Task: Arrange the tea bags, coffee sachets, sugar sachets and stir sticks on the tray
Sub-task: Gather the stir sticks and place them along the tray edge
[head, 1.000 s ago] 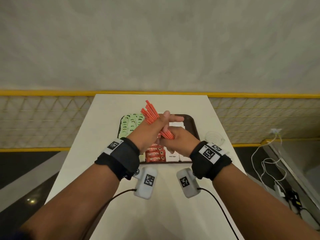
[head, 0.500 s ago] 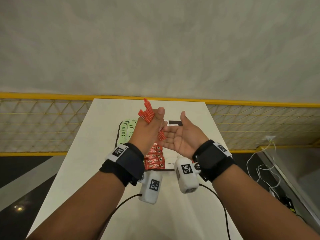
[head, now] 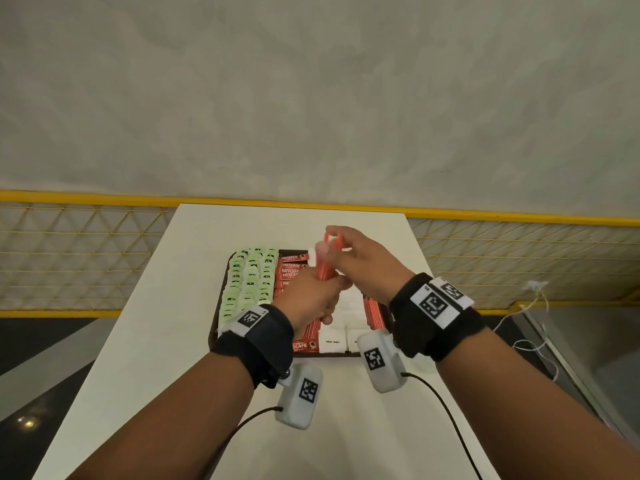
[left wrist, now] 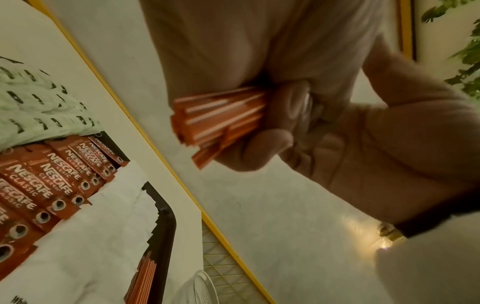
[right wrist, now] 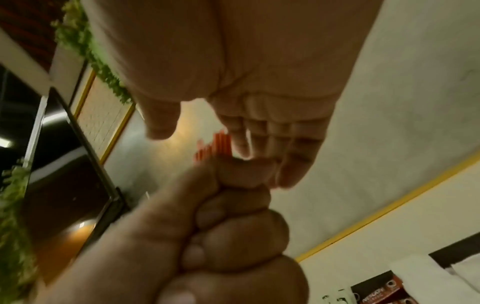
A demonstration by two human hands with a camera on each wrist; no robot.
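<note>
My left hand (head: 325, 292) grips a bundle of red stir sticks (head: 323, 266) upright above the dark tray (head: 332, 355). My right hand (head: 337, 239) reaches over the bundle with fingers fairly straight, touching the stick tops; its thumb stands apart in the right wrist view. There the stick tops (right wrist: 215, 148) show between thumb and fingers (right wrist: 259, 144), above the left fist (right wrist: 228, 226). The tray holds green tea bags (head: 249, 278), red coffee sachets (head: 292, 268), white sugar sachets (head: 349, 303) and more stir sticks (head: 372, 311) along its right side.
The tray lies in the middle of a white table (head: 194, 323). A clear round lid (left wrist: 200, 288) sits on the table right of the tray. A yellow mesh railing (head: 519, 258) runs behind, and white cables (head: 533, 306) lie on the floor at the right.
The right hand, palm up beside the bundle half a second ago, has turned over and come onto the stick tops. The left hand has brought the tilted bundle upright.
</note>
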